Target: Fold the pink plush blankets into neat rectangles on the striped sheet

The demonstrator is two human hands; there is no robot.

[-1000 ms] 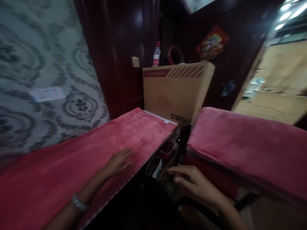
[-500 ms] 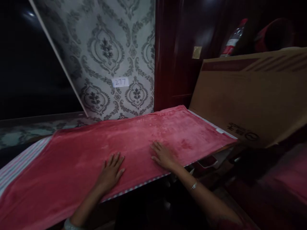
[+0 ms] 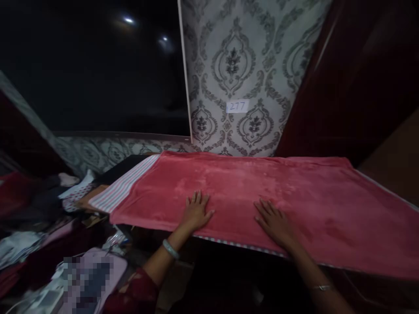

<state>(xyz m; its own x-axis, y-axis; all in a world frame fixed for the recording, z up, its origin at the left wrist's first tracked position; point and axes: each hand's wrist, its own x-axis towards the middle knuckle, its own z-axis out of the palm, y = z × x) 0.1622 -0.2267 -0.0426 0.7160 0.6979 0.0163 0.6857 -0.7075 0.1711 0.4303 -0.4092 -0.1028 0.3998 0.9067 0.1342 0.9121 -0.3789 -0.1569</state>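
A long pink plush cloth (image 3: 229, 183) lies spread over a table, mostly flat, with a few rumpled patches near its middle and right. My left hand (image 3: 196, 212) rests palm down on it near the front edge, fingers spread. To the right, my right hand (image 3: 273, 221) also lies flat on the plush, its fingers stretched out. Neither hand holds anything. From under the pink cloth's left end shows a striped cloth (image 3: 126, 185) in white, pink and grey-green. A checked edging runs along the front side.
A large dark screen (image 3: 114, 74) stands behind on the left. Patterned wallpaper bears a paper label (image 3: 237, 106) reading 277. Clothes (image 3: 19, 244) are heaped at the lower left, near a pinkish-purple item (image 3: 114, 266), partly blurred out. A cardboard box (image 3: 393, 148) stands at the right.
The view has swung left, bringing in more of the screen and the clothes at left. Both hands stay flat on the pink cloth, fingers apart.
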